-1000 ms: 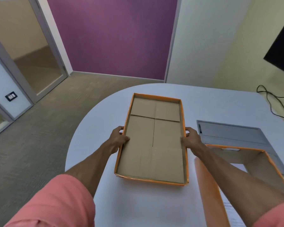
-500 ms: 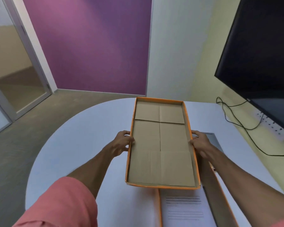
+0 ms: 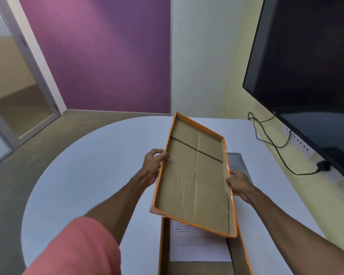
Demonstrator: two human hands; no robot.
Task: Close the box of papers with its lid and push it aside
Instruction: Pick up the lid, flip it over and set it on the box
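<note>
An orange cardboard lid (image 3: 195,175), brown inside and facing up, is held in the air over the table, tilted with its left edge higher. My left hand (image 3: 153,167) grips its left rim and my right hand (image 3: 239,185) grips its right rim. Below its near end stands the open orange box (image 3: 163,251), with a white printed sheet of paper (image 3: 197,249) lying inside. The lid hides the far part of the box.
The white round table (image 3: 99,171) carries a grey laptop (image 3: 235,159) behind the lid on the right. A large dark screen (image 3: 310,76) hangs on the right wall, with black cables (image 3: 274,143) and a plug below it. A glass door is at the left.
The lid has moved right and over the open box, and has tilted, left edge up. The view swung right, bringing the screen in. Both hands keep hold of the lid.
</note>
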